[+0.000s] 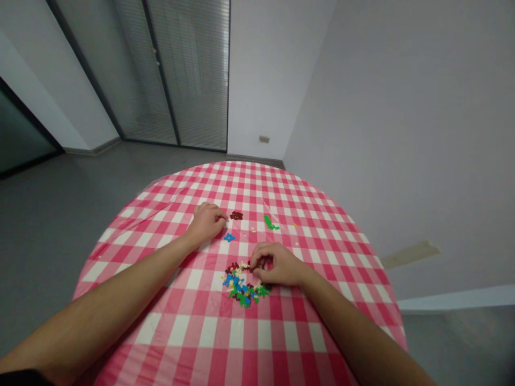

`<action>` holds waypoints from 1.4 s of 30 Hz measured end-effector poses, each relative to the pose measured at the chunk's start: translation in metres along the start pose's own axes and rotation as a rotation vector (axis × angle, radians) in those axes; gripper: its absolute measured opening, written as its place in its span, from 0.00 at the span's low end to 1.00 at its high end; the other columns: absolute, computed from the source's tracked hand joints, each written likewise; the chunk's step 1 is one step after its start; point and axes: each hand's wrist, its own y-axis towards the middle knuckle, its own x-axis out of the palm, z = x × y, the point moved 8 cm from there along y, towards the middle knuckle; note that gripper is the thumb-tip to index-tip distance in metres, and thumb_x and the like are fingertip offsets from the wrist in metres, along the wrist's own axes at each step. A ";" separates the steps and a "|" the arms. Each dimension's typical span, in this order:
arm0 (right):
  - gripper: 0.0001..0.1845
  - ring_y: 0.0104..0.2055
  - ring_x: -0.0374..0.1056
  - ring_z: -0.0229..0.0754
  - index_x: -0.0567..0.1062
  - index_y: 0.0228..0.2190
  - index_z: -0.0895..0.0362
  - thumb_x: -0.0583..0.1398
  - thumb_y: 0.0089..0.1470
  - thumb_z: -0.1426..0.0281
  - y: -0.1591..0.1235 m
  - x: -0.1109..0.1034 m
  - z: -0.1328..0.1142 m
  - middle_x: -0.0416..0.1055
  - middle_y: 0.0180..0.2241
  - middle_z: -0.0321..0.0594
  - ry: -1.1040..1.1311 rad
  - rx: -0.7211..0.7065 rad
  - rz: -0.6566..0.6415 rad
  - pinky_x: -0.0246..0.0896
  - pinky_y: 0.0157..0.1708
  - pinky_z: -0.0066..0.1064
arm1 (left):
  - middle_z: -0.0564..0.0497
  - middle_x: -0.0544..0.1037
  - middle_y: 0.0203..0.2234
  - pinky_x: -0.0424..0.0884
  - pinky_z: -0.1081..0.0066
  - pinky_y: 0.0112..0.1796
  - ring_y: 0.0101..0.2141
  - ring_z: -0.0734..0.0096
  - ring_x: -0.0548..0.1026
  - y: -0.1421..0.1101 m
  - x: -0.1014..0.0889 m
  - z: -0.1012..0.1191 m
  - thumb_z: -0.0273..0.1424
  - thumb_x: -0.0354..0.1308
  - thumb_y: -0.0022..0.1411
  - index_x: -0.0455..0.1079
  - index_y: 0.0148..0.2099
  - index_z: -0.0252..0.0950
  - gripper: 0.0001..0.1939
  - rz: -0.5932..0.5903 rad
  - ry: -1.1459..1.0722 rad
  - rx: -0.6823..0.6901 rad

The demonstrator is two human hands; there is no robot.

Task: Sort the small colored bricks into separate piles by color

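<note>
A ring-shaped pile of small coloured plastic pieces (241, 292), in blue, green, dark red, yellow and cream, lies on the checked tablecloth. Over its upper right side curls my right hand (277, 264), thumb and forefinger drawn nearly together at the pieces. What they pinch, if anything, is too small to make out. Farther forward, my left hand (207, 222) rests with bent fingers, its fingertips closed beside a small cluster of dark red pieces (236, 215). Anything in those fingers is hidden. Just below that hand are a few blue pieces (229, 237).
The round table wears a red-and-white checked cloth (193, 321). Green pieces (270, 222), a cream piece (253, 230) and an orange piece (295, 224) lie beyond the pile. A wall (422, 134) stands to the right, and glass doors with blinds (189, 80) at the back.
</note>
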 end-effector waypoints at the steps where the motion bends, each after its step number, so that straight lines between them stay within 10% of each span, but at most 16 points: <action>1: 0.07 0.27 0.67 0.37 0.79 0.28 0.57 0.62 0.43 0.76 0.001 -0.003 0.006 0.73 0.26 0.37 0.045 0.045 0.038 0.62 0.26 0.27 | 0.50 0.80 0.31 0.64 0.58 0.45 0.39 0.59 0.73 0.000 0.000 0.000 0.28 0.53 0.56 0.79 0.32 0.40 0.12 0.002 -0.001 0.000; 8: 0.07 0.24 0.65 0.37 0.80 0.29 0.57 0.65 0.47 0.66 0.002 -0.030 0.021 0.75 0.24 0.38 0.040 0.151 0.401 0.60 0.25 0.29 | 0.49 0.78 0.36 0.64 0.60 0.48 0.41 0.62 0.71 -0.016 -0.007 0.056 0.32 0.56 0.62 0.79 0.40 0.41 0.10 -0.101 -0.191 0.301; 16: 0.08 0.27 0.68 0.39 0.74 0.26 0.55 0.67 0.46 0.66 0.005 -0.025 0.024 0.74 0.26 0.37 0.148 0.122 0.430 0.63 0.29 0.31 | 0.48 0.78 0.35 0.64 0.61 0.49 0.41 0.63 0.70 -0.038 -0.007 0.096 0.36 0.58 0.66 0.78 0.42 0.42 0.08 -0.153 -0.242 0.482; 22: 0.06 0.25 0.64 0.37 0.73 0.27 0.55 0.64 0.49 0.67 0.005 -0.028 0.024 0.70 0.23 0.34 0.092 0.104 0.460 0.59 0.26 0.29 | 0.50 0.79 0.35 0.63 0.60 0.46 0.41 0.62 0.70 -0.024 -0.010 0.072 0.35 0.57 0.67 0.78 0.41 0.43 0.09 -0.043 -0.141 0.397; 29: 0.05 0.24 0.64 0.36 0.73 0.26 0.56 0.63 0.49 0.67 0.006 -0.026 0.026 0.70 0.23 0.35 0.047 0.121 0.432 0.58 0.25 0.28 | 0.45 0.81 0.36 0.61 0.56 0.43 0.39 0.54 0.71 0.000 -0.014 -0.002 0.38 0.58 0.63 0.81 0.41 0.39 0.12 0.034 0.100 -0.116; 42: 0.05 0.24 0.63 0.36 0.74 0.26 0.56 0.63 0.49 0.68 0.004 -0.025 0.023 0.69 0.22 0.34 0.028 0.146 0.415 0.57 0.24 0.28 | 0.45 0.78 0.35 0.59 0.53 0.46 0.43 0.50 0.69 -0.001 -0.001 -0.007 0.44 0.61 0.59 0.80 0.35 0.40 0.14 -0.075 0.119 -0.186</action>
